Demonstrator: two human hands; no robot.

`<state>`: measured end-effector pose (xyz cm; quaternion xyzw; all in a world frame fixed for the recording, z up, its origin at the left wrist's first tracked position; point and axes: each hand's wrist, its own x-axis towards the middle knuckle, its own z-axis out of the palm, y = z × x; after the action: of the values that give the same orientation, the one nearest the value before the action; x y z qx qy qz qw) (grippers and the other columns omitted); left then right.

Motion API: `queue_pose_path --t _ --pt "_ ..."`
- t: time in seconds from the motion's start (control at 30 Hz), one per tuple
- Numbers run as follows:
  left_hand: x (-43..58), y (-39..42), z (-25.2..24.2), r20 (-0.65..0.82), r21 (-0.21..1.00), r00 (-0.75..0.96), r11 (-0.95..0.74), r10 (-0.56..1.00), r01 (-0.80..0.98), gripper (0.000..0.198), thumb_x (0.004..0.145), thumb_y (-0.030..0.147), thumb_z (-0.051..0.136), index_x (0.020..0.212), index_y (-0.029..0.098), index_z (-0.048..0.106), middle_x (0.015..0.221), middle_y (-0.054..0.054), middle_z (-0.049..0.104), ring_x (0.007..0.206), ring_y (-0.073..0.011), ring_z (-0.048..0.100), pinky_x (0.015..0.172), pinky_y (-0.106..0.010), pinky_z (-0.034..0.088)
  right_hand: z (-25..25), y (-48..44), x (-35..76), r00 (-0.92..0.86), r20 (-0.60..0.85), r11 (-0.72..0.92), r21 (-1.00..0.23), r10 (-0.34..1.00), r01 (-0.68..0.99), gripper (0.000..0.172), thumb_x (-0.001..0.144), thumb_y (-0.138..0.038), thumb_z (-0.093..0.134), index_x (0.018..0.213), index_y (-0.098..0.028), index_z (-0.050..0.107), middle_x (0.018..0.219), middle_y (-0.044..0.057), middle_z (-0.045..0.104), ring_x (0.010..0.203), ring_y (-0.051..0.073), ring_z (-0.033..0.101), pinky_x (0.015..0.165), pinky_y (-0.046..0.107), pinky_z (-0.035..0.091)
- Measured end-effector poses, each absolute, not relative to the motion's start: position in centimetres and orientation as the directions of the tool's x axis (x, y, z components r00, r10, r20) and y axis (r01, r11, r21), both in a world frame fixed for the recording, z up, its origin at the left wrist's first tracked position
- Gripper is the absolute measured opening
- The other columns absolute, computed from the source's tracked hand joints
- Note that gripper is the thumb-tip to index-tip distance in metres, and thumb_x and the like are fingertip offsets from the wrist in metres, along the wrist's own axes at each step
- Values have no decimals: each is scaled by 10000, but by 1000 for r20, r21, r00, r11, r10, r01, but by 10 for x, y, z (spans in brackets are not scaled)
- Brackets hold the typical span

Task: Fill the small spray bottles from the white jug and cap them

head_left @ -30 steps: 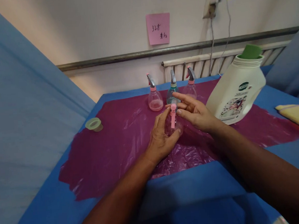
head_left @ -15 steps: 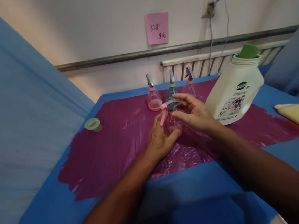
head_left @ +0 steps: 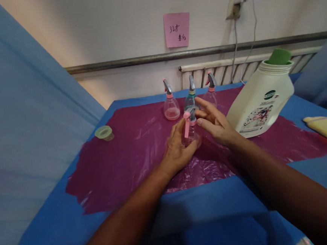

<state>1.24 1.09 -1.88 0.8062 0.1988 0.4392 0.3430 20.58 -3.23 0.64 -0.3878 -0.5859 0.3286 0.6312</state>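
A clear spray bottle (head_left: 193,133) with a grey and pink trigger head stands upright on purple plastic sheeting. My left hand (head_left: 178,146) is wrapped round its body from the left. Just right of the trigger head, my right hand (head_left: 216,124) has its fingers spread and half curled; whether a fingertip touches the head I cannot tell. Behind it stand a spray bottle with pink liquid (head_left: 171,108), a teal spray bottle (head_left: 190,99) and another clear spray bottle (head_left: 211,96), partly hidden by my right hand.
A large white jug (head_left: 258,103) with a green piece in its mouth stands to the right. A translucent cup (head_left: 104,133) lies at the left on the purple sheeting (head_left: 121,163). At the far right is a yellow cloth (head_left: 326,126). A metal rail (head_left: 136,60) runs along the wall.
The trigger head has turned so its pink trigger faces more toward me. My right hand's fingers have moved off the top of the head and spread. The view has shifted slightly.
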Motion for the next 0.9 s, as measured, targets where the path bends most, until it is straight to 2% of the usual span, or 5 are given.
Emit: queue_pose_path --t 0.1,0.23,0.43,0.63,0.9 --pt "11 10 -17 568 727 543 -687 619 22 868 979 248 788 1739 392 393 1704 -112 563 1540 -358 593 1267 -621 520 6 -33 210 91 437 436 -899 895 33 813 1009 -438 780 1727 -345 410 1223 58 782 1175 244 753 1112 517 612" --pt "11 10 -19 566 722 547 -691 617 34 799 977 254 793 1694 355 456 1658 -121 593 1491 -352 632 1237 -614 548 5 -30 210 122 458 458 -888 881 29 813 918 -373 894 1639 -347 518 1162 25 766 1216 234 735 1175 499 576" --pt "12 12 -24 565 725 538 -688 626 39 881 973 275 821 1737 402 400 1610 -116 617 1430 -336 670 1191 -587 592 1 -23 203 199 528 516 -849 826 113 825 837 -334 952 1572 -363 578 1063 -13 693 1046 205 716 1175 507 574" --pt "14 12 -22 577 723 534 -690 618 17 887 980 259 806 1745 434 392 1651 -112 581 1477 -345 633 1226 -607 563 3 -32 201 133 508 507 -861 851 44 811 944 -406 862 1661 -388 482 1374 77 749 1335 279 711 1275 578 514" --pt "12 13 -23 563 712 552 -700 616 54 885 976 253 804 1738 427 388 1606 -99 607 1422 -331 656 1180 -579 589 7 -38 206 170 436 428 -900 884 85 749 925 -397 871 1610 -323 579 1212 51 781 1241 242 736 1226 531 560"
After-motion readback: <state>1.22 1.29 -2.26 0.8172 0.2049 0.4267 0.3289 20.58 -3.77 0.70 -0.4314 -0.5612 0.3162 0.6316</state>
